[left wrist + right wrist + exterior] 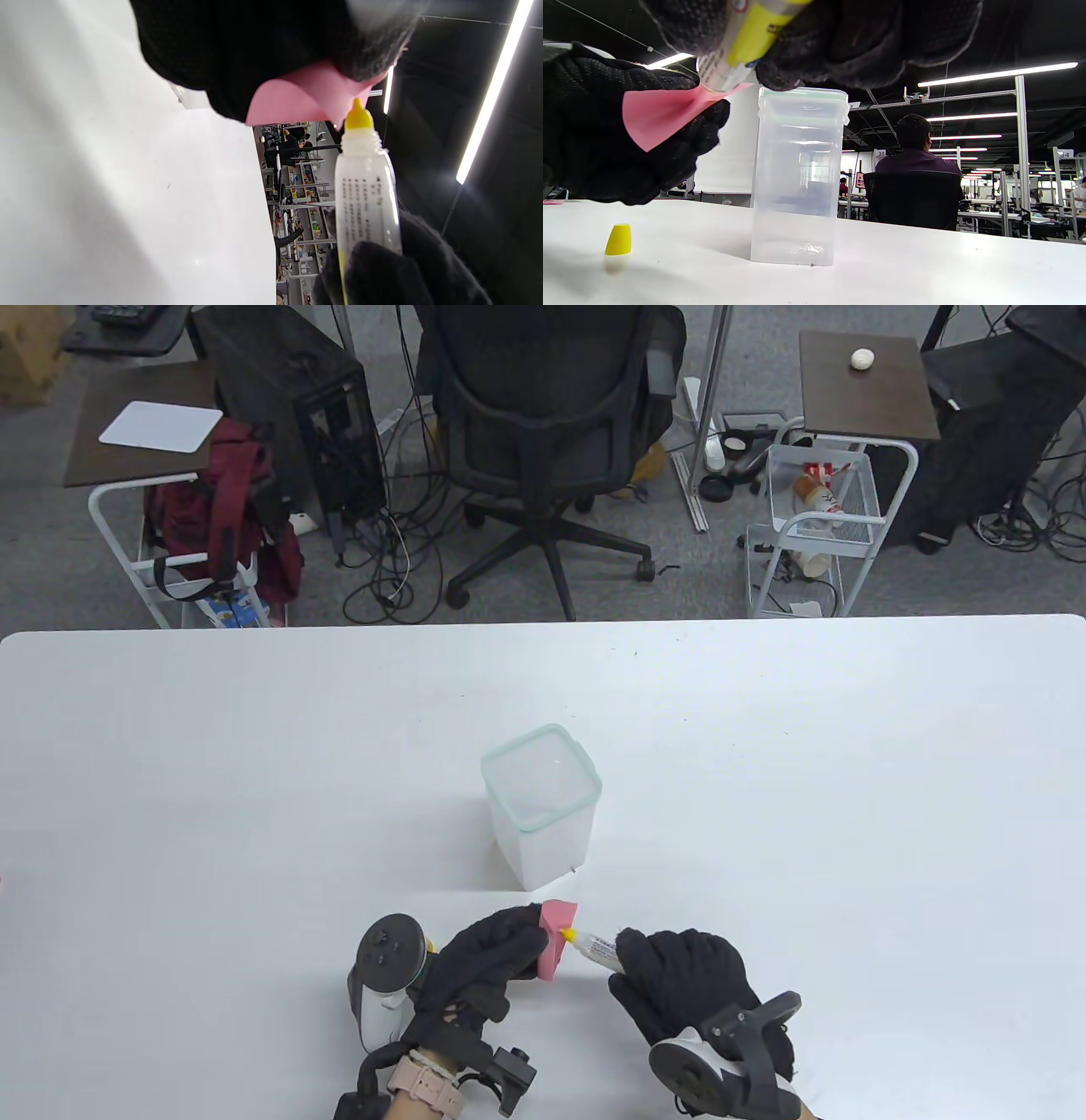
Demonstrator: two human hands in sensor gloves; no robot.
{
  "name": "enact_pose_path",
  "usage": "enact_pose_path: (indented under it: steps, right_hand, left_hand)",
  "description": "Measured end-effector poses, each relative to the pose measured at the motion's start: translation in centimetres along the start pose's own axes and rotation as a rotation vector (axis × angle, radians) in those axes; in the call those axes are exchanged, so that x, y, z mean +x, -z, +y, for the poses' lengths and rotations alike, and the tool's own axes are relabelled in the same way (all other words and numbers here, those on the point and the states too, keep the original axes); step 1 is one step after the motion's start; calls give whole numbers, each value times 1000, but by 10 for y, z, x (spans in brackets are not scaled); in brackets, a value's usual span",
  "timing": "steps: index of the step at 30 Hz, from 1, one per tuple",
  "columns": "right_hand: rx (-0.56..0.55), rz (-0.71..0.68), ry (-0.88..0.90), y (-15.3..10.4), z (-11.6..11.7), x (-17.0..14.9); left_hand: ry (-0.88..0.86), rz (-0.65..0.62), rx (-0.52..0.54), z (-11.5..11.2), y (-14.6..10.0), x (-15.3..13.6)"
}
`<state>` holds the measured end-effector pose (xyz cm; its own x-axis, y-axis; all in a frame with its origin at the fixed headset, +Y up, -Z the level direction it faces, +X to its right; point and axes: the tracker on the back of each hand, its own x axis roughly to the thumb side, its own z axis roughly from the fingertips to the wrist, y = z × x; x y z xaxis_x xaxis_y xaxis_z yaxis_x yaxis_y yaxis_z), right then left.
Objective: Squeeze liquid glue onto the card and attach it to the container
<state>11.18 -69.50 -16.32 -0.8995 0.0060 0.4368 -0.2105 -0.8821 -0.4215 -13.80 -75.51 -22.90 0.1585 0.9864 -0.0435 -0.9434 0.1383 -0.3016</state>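
Nearest the camera in the table view are two black-gloved hands at the bottom edge of a white table [848, 780], each with a tracker strapped to its back. The left hand [479, 971] holds a pink card [556, 937] above the table, gripping it along one side so that it curves a little. The right hand [683, 984] grips a glue tube [594, 948], its fingers wrapped around the rear of the translucent body. The tube points left, and its yellow nozzle [358, 115] touches the card's face near its upper edge.

In the left wrist view the nozzle tip meets the pink surface just below the gloved fingers [263, 51]. The tube's body carries small printed text.

A clear plastic container [543, 806] stands upright on the table just beyond the hands, near the centre. It is tall and square, with a pale green rim, and it looks empty. It touches neither the card nor the hands.

In the right wrist view a small yellow cap [619, 239] stands on the table, to the left of the container and below the left hand.

Beyond the table are an office chair [551, 432] and carts.
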Motion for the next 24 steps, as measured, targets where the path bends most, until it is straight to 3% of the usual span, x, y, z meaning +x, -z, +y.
enact_pose_path:
  steps: [12, 24]
  right_hand:
    - [-81, -32, -86, -2, -5, 11]
    - [-49, -30, -119, -2, -3, 12]
  left_hand:
    - [-10, 5, -41, -4, 1, 0]
    - [-42, 21, -46, -5, 1, -1]
